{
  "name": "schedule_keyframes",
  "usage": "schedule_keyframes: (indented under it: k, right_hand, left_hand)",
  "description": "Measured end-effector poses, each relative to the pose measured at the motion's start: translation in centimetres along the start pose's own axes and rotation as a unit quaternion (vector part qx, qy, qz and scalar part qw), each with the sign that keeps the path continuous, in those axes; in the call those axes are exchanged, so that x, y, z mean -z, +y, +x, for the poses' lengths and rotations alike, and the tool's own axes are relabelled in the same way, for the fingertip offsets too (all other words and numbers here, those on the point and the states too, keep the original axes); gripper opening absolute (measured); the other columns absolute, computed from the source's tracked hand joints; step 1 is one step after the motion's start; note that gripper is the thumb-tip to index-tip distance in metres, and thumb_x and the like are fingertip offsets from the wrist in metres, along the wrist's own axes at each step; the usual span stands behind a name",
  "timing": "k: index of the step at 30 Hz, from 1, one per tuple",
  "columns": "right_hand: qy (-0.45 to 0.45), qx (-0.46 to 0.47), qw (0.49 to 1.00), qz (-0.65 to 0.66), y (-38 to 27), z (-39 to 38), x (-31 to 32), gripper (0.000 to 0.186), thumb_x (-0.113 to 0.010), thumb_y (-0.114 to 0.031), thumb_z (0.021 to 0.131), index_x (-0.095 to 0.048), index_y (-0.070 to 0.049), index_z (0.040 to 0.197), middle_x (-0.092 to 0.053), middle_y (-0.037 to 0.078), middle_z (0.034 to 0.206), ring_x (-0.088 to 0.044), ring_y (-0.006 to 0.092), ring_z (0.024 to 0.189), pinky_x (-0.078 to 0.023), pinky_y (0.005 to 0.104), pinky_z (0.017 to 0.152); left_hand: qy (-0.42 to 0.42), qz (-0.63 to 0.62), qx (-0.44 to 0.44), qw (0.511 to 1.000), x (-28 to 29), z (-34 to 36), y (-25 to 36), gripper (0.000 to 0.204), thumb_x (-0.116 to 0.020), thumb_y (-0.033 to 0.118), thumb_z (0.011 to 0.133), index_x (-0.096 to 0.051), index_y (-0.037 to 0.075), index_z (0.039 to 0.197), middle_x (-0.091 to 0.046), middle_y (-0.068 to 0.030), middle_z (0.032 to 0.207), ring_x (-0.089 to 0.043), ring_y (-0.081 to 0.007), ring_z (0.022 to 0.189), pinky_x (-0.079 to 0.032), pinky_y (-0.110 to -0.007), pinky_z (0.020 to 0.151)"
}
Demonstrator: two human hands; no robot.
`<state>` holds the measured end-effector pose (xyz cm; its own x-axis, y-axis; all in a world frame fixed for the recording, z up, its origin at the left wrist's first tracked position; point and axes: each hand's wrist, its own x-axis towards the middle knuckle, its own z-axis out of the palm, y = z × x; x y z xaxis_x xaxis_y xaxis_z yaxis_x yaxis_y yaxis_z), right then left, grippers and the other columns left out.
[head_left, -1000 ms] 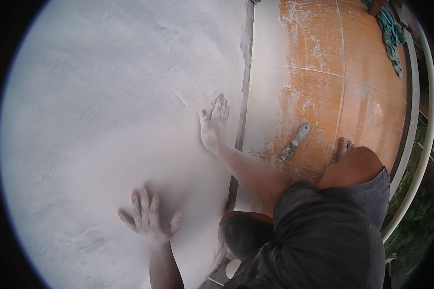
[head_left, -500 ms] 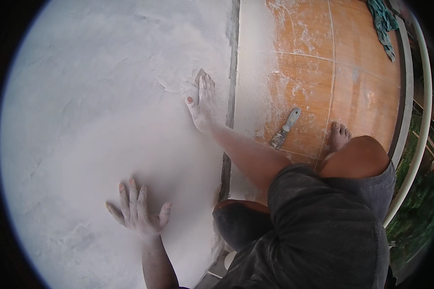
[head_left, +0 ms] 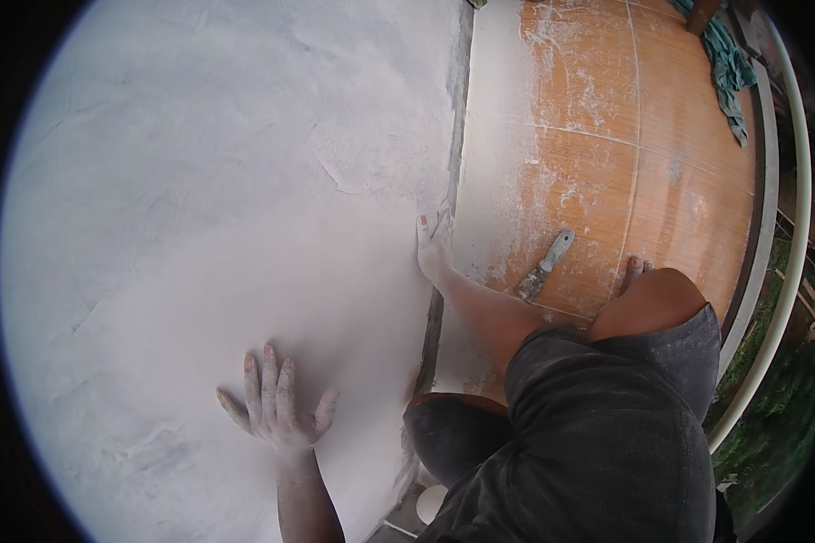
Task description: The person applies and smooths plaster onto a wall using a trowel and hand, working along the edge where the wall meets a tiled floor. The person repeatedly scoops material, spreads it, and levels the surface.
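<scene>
A broad white plastered wall (head_left: 181, 181) coated with pale dust fills the left side. My left hand (head_left: 279, 407) lies against its lower part, fingers spread and nothing in them. At the wall's edge, beside the dark strip (head_left: 460, 100) between wall and floor, is my right hand (head_left: 436, 249), seen side-on and dusted white. Its fingers press a small piece of sandpaper (head_left: 445, 208) against the surface; the hand mostly hides the piece. On the tiles right of that forearm lies a putty knife (head_left: 547, 264) with a grey handle and a smeared blade.
Orange floor tiles (head_left: 688, 190) carry white dust and splashes. A green cloth (head_left: 726, 72) hangs near the far right edge. Beyond a ledge, a pale curved rail (head_left: 799, 181) borders greenery. My bent knees are close by, and a round white object (head_left: 431, 503) is low beside them.
My right hand has moved right and down from the wall's face to its edge, turning side-on. The view has shifted slightly; my left hand stays spread on the wall.
</scene>
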<state>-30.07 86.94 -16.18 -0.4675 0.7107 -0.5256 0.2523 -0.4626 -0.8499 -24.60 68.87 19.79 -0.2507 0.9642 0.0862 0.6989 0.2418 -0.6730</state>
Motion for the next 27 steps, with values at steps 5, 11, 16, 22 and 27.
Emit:
schedule_keyframes:
  k: [5,11,16,22,27]
  right_hand:
    - [0.001,0.110,0.992,0.067,-4.3,2.9,1.1,0.096,-0.047,-0.057,0.107,-0.008,0.008,0.164,-0.014,0.028,0.172,-0.007,0.0386,0.162,-0.012,0.0482,0.132]
    - [0.010,0.038,0.996,0.080,-4.6,3.9,2.2,0.095,-0.046,-0.058,0.107,-0.007,0.008,0.164,-0.013,0.029,0.172,-0.013,0.0395,0.161,-0.016,0.0477,0.131]
    - [-0.034,0.090,0.995,0.034,-7.5,4.3,3.0,0.100,-0.045,-0.063,0.106,-0.008,0.009,0.164,-0.014,0.029,0.171,-0.014,0.0422,0.160,-0.016,0.0485,0.131]
    - [-0.002,0.048,0.998,0.049,-6.2,7.0,2.1,0.105,-0.040,-0.071,0.103,-0.008,0.008,0.164,-0.012,0.027,0.173,-0.009,0.0411,0.161,-0.012,0.0488,0.132]
    - [-0.042,0.184,0.982,0.014,-5.9,5.4,2.3,0.105,-0.043,-0.068,0.104,-0.006,0.010,0.164,-0.011,0.026,0.173,-0.008,0.0382,0.162,-0.011,0.0469,0.132]
  left_hand:
    - [-0.010,0.000,-0.008,1.000,0.4,0.2,0.1,0.062,-0.051,0.068,0.100,-0.068,0.016,0.128,-0.070,-0.0071,0.140,-0.052,-0.0314,0.146,-0.011,-0.061,0.129]
    - [-0.017,0.010,-0.010,1.000,0.3,0.3,0.1,0.062,-0.051,0.067,0.100,-0.069,0.013,0.126,-0.071,-0.0083,0.139,-0.052,-0.0332,0.146,-0.013,-0.061,0.129]
    - [-0.022,0.011,-0.002,1.000,0.2,0.4,0.4,0.058,-0.051,0.066,0.100,-0.069,0.018,0.127,-0.069,-0.0045,0.142,-0.051,-0.0285,0.146,-0.010,-0.062,0.130]
    - [-0.002,0.013,-0.013,1.000,0.3,0.4,0.2,0.063,-0.050,0.066,0.101,-0.070,0.011,0.123,-0.072,-0.0067,0.137,-0.052,-0.0327,0.146,-0.013,-0.060,0.129]
    - [-0.010,0.027,-0.014,0.999,0.3,0.4,0.3,0.058,-0.051,0.067,0.100,-0.069,0.018,0.125,-0.070,-0.0028,0.141,-0.051,-0.0290,0.147,-0.011,-0.061,0.130]
